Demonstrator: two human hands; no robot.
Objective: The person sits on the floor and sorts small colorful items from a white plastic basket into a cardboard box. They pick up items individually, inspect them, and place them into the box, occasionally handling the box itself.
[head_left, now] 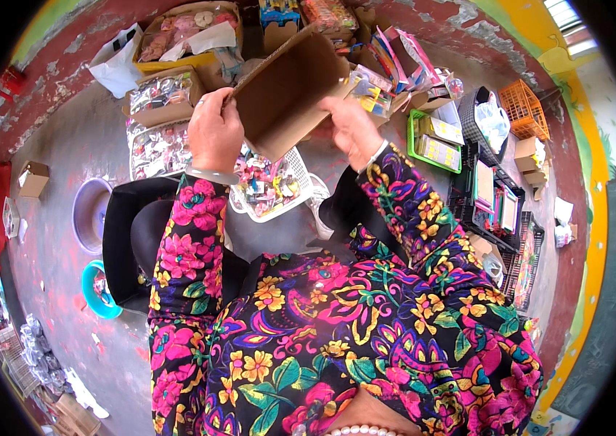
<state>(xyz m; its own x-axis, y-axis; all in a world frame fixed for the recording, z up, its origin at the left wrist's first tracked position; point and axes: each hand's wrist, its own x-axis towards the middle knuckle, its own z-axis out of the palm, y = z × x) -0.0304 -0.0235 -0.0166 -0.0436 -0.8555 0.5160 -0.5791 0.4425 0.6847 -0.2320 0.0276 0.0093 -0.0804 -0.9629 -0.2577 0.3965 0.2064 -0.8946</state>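
Observation:
An open cardboard box [286,94] is raised and tilted in front of me, its bare brown inside showing. My left hand [215,129] grips its left edge, the thumb on the rim and the other fingers partly hidden. At the opposite edge, my right hand [355,131] has its fingers closed on the cardboard, slightly blurred. Below the box is a white plastic basket [295,190] of small, colourful packaged items. Further small packages [159,149] lie to the left of it, partly covered by my left arm.
Filled cartons [166,116] stand along the far wall. To the right are a green basket [413,154], black crates [468,211] and an orange crate [522,109]. A purple basin [91,218], a turquoise tub [94,309] and a black box [123,269] sit at left.

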